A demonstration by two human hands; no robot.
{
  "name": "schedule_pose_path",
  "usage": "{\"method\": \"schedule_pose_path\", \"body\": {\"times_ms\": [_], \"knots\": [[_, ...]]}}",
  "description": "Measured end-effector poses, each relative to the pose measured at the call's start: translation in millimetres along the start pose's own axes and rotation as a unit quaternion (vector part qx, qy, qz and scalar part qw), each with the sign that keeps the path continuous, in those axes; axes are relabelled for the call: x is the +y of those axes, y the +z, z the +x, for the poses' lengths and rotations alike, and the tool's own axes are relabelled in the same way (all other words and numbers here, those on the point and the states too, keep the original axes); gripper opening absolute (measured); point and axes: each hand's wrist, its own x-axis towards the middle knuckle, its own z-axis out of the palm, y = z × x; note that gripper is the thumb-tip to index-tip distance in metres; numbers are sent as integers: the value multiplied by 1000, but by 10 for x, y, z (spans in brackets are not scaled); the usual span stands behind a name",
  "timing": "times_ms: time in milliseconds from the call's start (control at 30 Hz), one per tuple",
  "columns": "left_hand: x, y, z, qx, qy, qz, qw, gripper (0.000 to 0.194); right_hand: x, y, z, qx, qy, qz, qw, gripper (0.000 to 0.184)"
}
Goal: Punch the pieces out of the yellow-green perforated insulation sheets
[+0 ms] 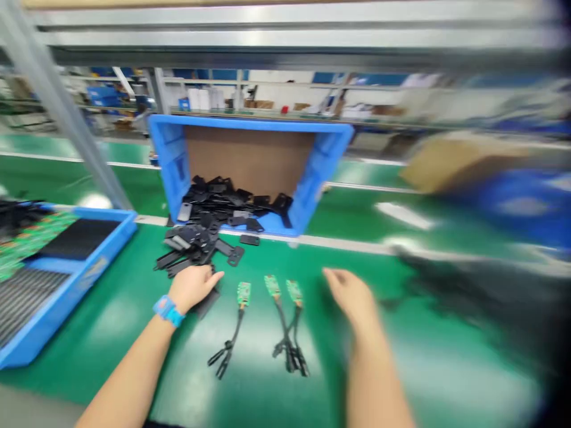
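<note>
My left hand (191, 288), with a blue band on its wrist, is over the near edge of a pile of black plastic pieces (191, 241). Its thumb points right, while its other fingers are mostly hidden; a flat black piece (207, 304) shows beneath it. Slightly blurred, my right hand (352, 294) hovers over the green table with its fingers reaching left and nothing visible in them. Between both hands lie three small green circuit boards, a left one (244, 293), a middle one (272, 285) and a right one (294, 292), each with black cables; the right two cables cross.
A blue bin (328, 160) lies on its side at the back, black pieces spilling from it. To the left, a blue tray (96, 261) holds more green boards and black cables. Dark blurred items (473, 297) lie at right, and a metal post (71, 113) rises at left.
</note>
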Motion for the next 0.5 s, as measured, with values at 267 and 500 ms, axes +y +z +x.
{"method": "schedule_pose_path", "body": {"times_ms": [267, 500], "knots": [[-69, 20, 25, -153, 64, -20, 986, 47, 791, -277, 556, 170, 139, -135, 966, 35], [-63, -24, 17, -178, 43, -39, 982, 41, 1054, -431, 818, 114, 117, -208, 964, 36]]}}
